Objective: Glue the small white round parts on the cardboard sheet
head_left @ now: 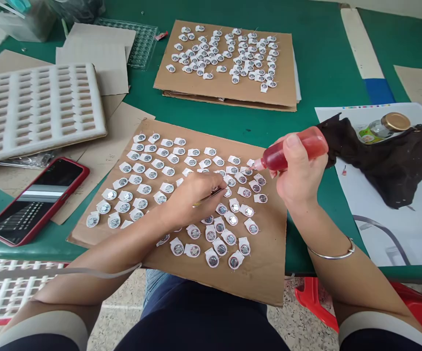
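Note:
Rows of small round metal parts with white tabs point(177, 247) lie on a brown cardboard sheet point(265, 278) in front of me. My right hand point(300, 175) is closed around a squeeze bottle of red liquid point(315, 141), tilted so its thin nozzle points left and down at a part near the sheet's upper right. My left hand point(200, 195) is low over the middle of the sheet, fingers pinched on a thin metal tool point(208, 197) like tweezers. The tool's tip is near the parts right of centre and partly hidden by the fingers.
Another cardboard stack point(284, 73) with similar parts lies at the back. On the left are a white slotted tray point(99, 105) and a red-cased phone point(39, 200). A dark cloth point(397, 170) and a gold-lidded jar point(395, 122) rest on white paper point(364, 224) at right.

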Demonstrator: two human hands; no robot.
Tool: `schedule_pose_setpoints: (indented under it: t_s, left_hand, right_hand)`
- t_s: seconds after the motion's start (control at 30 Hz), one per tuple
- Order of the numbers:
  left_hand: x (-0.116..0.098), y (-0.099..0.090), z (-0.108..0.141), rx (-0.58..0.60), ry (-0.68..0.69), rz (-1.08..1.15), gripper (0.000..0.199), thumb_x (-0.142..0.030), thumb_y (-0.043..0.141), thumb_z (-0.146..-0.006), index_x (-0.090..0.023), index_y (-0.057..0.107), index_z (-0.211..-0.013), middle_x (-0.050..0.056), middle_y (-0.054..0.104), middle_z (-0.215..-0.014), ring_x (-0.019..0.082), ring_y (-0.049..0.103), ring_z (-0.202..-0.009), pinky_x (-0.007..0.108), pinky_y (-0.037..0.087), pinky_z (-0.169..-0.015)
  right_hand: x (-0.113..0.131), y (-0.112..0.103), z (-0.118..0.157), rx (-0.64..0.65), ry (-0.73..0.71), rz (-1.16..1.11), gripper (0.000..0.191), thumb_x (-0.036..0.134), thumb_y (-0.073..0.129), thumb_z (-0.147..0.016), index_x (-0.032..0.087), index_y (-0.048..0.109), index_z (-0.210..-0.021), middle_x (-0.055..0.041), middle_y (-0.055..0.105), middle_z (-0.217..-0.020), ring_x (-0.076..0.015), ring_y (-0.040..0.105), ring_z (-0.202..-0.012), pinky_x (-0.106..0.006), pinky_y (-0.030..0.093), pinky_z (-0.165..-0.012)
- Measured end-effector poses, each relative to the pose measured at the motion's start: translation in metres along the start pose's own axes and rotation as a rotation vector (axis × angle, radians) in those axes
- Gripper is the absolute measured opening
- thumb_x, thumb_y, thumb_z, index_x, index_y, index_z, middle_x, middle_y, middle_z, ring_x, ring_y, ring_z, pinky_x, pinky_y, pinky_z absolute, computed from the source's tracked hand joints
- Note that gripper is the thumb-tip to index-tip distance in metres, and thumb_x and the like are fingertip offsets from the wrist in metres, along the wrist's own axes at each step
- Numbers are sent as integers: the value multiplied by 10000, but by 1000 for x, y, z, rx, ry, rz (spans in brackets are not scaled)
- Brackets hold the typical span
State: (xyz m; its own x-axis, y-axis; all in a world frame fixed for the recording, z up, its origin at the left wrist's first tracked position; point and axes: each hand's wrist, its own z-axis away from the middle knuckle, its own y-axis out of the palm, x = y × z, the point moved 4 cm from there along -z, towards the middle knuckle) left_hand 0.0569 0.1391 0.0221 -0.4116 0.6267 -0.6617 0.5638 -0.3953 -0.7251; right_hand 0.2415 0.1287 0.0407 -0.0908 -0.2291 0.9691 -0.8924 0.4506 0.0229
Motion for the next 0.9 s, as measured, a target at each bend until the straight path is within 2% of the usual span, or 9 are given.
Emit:
schedule_pose_setpoints:
  t_s: [0.23,0.4,0.53,0.63,0.9]
  left_hand:
    - [-5,4,0,72,95,-73,153,-97,441,-806,-145,570,-739,40,598,-679,120,560,-607,250,449,-568]
    - [-16,14,5,145,190,-326,142,-60,427,-760,-132,536,-703,47,558,-680,130,517,-594,272,441,-559]
    - [-28,19,8,141,270,-520,155,-33,410,-733,-132,526,-703,65,559,-694,152,503,-579,304,435,-536]
    - [-31,22,9,126,308,-546,166,-25,401,-726,-140,514,-685,68,557,-666,172,514,-573,321,439,-522]
    - [-31,27,12,77,350,-590,207,1,372,-753,-118,539,-732,78,566,-662,185,561,-612,320,468,-547]
  right_hand:
    - [-13,0,2,24,14,69,199,451,584,-770,277,526,-692,15,537,-620,-159,576,-560,-332,405,-452]
    - [-19,9,9,88,0,183,192,430,620,-747,249,569,-710,16,549,-603,-154,575,-592,-351,485,-565]
    - [-23,14,15,151,4,229,186,424,642,-730,246,587,-746,-1,582,-646,-173,590,-668,-379,518,-638]
    - [-26,15,16,159,-13,259,197,424,658,-714,244,592,-758,-7,590,-669,-180,592,-704,-387,523,-663]
    - [-29,17,17,196,5,302,213,429,657,-716,230,591,-756,-10,586,-662,-167,574,-649,-374,508,-639]
